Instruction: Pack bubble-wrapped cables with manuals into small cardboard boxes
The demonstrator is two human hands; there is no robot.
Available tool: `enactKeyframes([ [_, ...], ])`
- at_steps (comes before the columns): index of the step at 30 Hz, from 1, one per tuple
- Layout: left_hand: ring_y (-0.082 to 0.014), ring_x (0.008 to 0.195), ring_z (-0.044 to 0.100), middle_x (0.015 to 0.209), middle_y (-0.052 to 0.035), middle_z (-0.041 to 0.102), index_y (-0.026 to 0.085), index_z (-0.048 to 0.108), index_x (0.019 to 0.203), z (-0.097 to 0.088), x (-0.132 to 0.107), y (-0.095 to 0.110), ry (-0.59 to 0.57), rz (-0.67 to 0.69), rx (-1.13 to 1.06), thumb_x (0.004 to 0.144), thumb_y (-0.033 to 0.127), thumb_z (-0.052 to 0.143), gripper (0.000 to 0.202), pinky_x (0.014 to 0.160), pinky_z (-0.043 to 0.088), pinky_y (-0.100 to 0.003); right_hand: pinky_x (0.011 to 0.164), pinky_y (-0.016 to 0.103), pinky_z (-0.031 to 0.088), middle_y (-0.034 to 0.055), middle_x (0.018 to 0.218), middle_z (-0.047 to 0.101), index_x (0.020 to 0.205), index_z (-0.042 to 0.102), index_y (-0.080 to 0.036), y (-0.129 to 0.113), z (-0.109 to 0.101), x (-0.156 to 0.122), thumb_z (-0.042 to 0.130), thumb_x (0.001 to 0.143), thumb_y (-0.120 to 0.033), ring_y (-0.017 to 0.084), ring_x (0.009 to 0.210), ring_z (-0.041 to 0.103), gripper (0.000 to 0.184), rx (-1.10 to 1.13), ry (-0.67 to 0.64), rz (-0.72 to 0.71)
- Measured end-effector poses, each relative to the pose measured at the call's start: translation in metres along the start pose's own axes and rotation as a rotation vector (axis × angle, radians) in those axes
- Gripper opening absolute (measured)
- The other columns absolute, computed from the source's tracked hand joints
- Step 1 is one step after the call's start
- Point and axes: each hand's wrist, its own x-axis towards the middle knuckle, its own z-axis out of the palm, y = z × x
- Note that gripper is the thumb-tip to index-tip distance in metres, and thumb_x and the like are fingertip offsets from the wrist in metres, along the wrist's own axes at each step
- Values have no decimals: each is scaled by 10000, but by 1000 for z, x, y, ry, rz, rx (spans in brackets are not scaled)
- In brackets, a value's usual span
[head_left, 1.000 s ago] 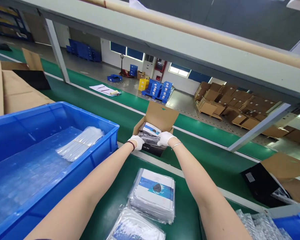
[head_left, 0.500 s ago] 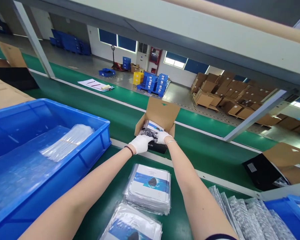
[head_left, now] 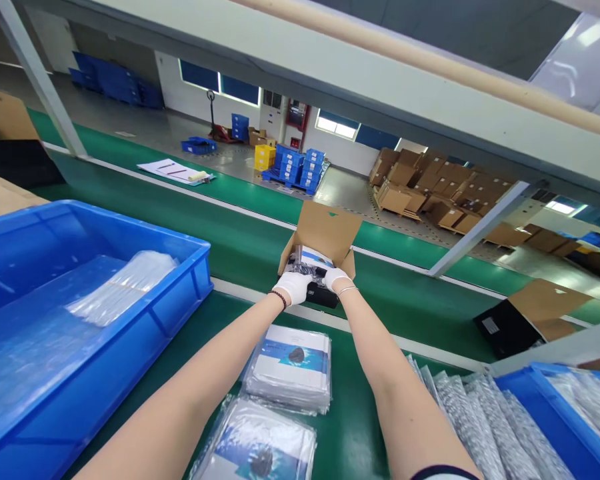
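An open cardboard box (head_left: 325, 233) with a black body stands on the green conveyor belt ahead of me, its lid raised. Inside it lie a bagged dark item and a white-and-blue booklet (head_left: 316, 258). My left hand (head_left: 294, 288), in a white glove, rests on the box's front left edge, pressing on the contents. My right hand (head_left: 336, 277), also gloved, grips the front right of the box. Whether the fingers close around the bagged item I cannot tell.
A stack of bagged booklets (head_left: 290, 367) lies between my forearms, another (head_left: 257, 450) nearer me. A blue bin (head_left: 80, 313) with clear bags sits left. Silvery bags (head_left: 473, 413) and a second blue bin (head_left: 560, 413) sit right. Another open box (head_left: 525, 323) is on the belt.
The view has swung right and the box sits a little farther away. Both hands have stayed on the box front and drawn closer together.
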Motion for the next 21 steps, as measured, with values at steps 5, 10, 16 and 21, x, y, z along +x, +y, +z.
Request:
enactKeyframes([
  [5, -253, 1237, 520, 1334, -123, 558, 161, 543, 1311, -20, -26, 9, 134, 83, -48, 769, 84, 506, 548, 1073, 393, -363, 803, 319, 470, 129, 1090, 676, 1095, 643, -157, 39, -23, -78, 514, 919, -328, 227, 990, 637, 277, 14, 110, 51],
  [10, -198, 1320, 440, 1420, -83, 485, 136, 529, 1329, -41, -93, 28, 513, 182, -320, 855, 182, 430, 486, 1142, 320, -330, 751, 301, 430, 62, 995, 699, 976, 669, -237, 126, -17, -201, 475, 891, -301, 220, 907, 637, 221, 26, 185, 185],
  [16, -220, 1302, 462, 1427, -25, 482, 207, 616, 1244, -48, -150, 66, 371, 181, -616, 889, 323, 452, 407, 1136, 333, -347, 864, 409, 449, 184, 1162, 624, 758, 654, -163, 138, 68, -294, 573, 849, -437, 330, 1093, 561, 300, -14, 269, 255],
  [21, -260, 1320, 439, 1394, -57, 516, 220, 603, 1269, -14, -170, 101, 65, 98, -937, 860, 351, 517, 438, 1148, 298, -395, 966, 511, 398, 193, 1218, 595, 682, 587, -173, 115, 105, -310, 594, 820, -276, 385, 1199, 482, 172, 99, 497, 163],
])
